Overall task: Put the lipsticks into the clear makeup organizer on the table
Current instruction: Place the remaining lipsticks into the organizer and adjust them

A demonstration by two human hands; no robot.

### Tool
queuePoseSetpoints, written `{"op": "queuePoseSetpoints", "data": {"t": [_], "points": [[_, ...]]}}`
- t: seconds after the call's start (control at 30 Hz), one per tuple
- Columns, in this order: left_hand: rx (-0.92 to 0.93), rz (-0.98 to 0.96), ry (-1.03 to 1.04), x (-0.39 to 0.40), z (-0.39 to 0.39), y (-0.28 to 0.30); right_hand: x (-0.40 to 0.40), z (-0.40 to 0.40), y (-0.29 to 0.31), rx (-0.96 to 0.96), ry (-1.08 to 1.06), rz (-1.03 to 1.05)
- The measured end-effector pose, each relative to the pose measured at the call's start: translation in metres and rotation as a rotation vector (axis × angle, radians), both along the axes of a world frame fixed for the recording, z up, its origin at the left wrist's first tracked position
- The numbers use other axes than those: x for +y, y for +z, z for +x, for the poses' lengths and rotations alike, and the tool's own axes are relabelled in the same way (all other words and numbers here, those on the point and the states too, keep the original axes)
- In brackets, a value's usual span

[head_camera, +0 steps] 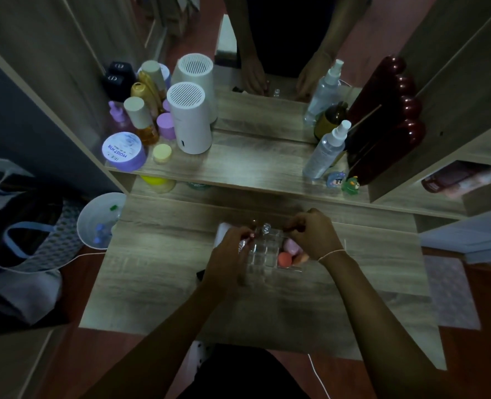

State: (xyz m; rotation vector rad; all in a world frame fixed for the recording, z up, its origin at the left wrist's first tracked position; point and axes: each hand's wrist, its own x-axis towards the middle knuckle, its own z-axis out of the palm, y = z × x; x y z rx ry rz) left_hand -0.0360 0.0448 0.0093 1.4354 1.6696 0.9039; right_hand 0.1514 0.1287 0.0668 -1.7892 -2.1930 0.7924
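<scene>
The clear makeup organizer (263, 254) stands in the middle of the wooden table (163, 272), its grid of small cells showing between my hands. My left hand (228, 257) is over its left side, fingers closed on a reddish lipstick (251, 235) above the cells. My right hand (314, 236) hovers at the organizer's far right corner with fingers pinched on a dark slim lipstick (291, 228), mostly hidden. Pink and orange makeup sponges (288, 254) fill the right compartment.
A shelf (238, 165) behind the table holds a white cylinder (191, 119), bottles, jars and a spray bottle (326, 151) in front of a mirror. A white bin (100, 220) stands left of the table, bags beyond it. A white cable (319, 375) hangs at the near edge.
</scene>
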Motion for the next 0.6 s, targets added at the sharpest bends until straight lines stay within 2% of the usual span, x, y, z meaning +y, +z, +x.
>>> {"op": "queuePoseSetpoints", "data": {"t": [0.17,0.3,0.6], "points": [[0.079,-0.064,0.003,0.006,0.003,-0.003,0.001,-0.001,-0.005,0.085,-0.049,-0.021],[0.219,0.023,-0.065,0.006,0.006,0.001,-0.001,-0.007,-0.008,0.095,-0.011,-0.007],[0.274,0.053,-0.054,0.006,0.007,-0.011,0.000,-0.017,-0.020,0.084,0.069,-0.031]]}}
